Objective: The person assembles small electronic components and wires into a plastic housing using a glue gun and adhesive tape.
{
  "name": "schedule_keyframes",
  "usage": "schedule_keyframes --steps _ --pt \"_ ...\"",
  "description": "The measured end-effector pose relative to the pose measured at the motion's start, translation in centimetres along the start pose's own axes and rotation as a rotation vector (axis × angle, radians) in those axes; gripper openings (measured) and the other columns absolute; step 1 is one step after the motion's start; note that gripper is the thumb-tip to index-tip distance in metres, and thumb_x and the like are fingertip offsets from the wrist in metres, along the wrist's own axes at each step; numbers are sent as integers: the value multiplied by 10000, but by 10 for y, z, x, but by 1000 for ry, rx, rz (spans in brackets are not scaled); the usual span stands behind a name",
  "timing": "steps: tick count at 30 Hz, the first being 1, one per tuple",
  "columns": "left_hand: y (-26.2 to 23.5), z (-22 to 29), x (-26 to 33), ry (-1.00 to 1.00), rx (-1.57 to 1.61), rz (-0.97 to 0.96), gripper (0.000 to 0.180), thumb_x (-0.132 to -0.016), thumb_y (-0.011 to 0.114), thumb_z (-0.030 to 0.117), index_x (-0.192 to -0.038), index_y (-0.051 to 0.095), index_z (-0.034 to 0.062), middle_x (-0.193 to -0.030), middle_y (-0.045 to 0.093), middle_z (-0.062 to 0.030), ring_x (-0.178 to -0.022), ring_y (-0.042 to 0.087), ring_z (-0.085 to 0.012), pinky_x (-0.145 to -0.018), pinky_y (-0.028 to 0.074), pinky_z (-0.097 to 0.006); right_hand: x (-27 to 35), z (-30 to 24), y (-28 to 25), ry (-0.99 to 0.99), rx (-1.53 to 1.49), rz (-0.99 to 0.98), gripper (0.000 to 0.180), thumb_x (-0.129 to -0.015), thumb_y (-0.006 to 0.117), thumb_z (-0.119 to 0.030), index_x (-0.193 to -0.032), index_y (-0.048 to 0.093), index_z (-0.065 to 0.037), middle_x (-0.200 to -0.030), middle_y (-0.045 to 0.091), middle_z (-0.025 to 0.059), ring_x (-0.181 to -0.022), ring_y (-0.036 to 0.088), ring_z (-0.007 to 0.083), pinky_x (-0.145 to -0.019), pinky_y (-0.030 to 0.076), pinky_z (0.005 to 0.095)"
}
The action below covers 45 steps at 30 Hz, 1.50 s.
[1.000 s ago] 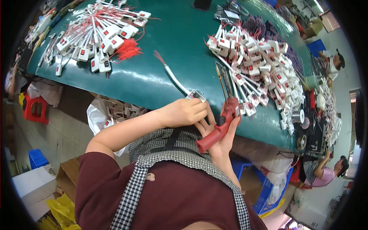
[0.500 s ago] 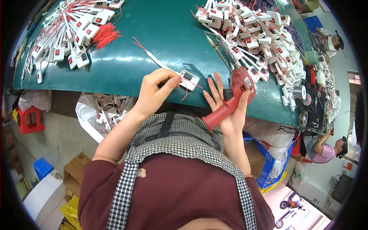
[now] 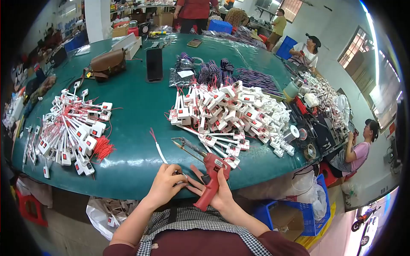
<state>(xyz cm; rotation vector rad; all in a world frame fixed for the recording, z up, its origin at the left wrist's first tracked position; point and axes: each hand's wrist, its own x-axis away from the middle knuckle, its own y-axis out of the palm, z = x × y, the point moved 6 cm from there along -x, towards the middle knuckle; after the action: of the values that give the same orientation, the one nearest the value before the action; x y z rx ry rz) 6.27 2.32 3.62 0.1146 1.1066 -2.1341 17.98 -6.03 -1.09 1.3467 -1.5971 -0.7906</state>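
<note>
The right hand (image 3: 220, 194) grips a red pistol-shaped soldering gun (image 3: 210, 176) by its handle, fingers clamped around it, at the near edge of the round green counter (image 3: 128, 128); the gun's metal tip points away over the counter. Just beside the gun, the left hand (image 3: 164, 185) pinches the end of a thin white lead with red wire ends (image 3: 157, 147), fingers closed on it; the lead runs out across the counter. Beyond the gun lies a big heap of white plastic switch parts with red wires (image 3: 230, 111). Well to the gun's left is a fanned bundle of the same white parts (image 3: 74, 132).
</note>
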Motion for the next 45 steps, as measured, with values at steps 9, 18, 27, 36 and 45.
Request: schedule_keyframes --steps 9,18,27,36,45 --pt "-2 -26 2 -104 325 83 83 -737 648 52 -818 664 47 -803 618 -61 -777 566 -210 -711 453 -298 1 0 -6 -58 -30 -13 662 -837 435 -552 -1381 216 -244 -1426 241 137 -1284 248 413 -1033 234 556" --pt "9 -66 23 -525 695 164 88 -783 641 49 -789 607 -32 -698 622 -39 -670 569 -78 -612 454 -226 6 7 -9 -43 -44 18 659 -833 451 -548 -1374 243 -236 -1423 248 128 -1302 210 410 -1036 244 539" --pt "-2 -49 8 -450 442 131 86 -747 631 39 -823 639 0 -727 603 -74 -645 563 -136 -569 431 -270 61 -43 -15 -324 345 164 599 -885 405 -521 -1228 373 -31 -1061 521 108 -625 461 140 -526 384 247" --pt "0 -49 22 -510 548 261 69 -764 620 -21 -831 636 -28 -714 600 -68 -614 570 -101 -549 447 -220 103 -44 1 -380 790 348 736 -804 558 -530 -1254 330 5 -1028 530 150 -583 475 129 -494 393 222" --pt "-2 -57 10 -449 472 204 46 -729 610 -30 -759 579 -15 -945 581 -64 -542 463 -47 -497 397 -195 92 -38 5 -165 813 431 756 -719 699 -446 -1247 393 0 -1045 559 207 -607 520 151 -531 438 246"
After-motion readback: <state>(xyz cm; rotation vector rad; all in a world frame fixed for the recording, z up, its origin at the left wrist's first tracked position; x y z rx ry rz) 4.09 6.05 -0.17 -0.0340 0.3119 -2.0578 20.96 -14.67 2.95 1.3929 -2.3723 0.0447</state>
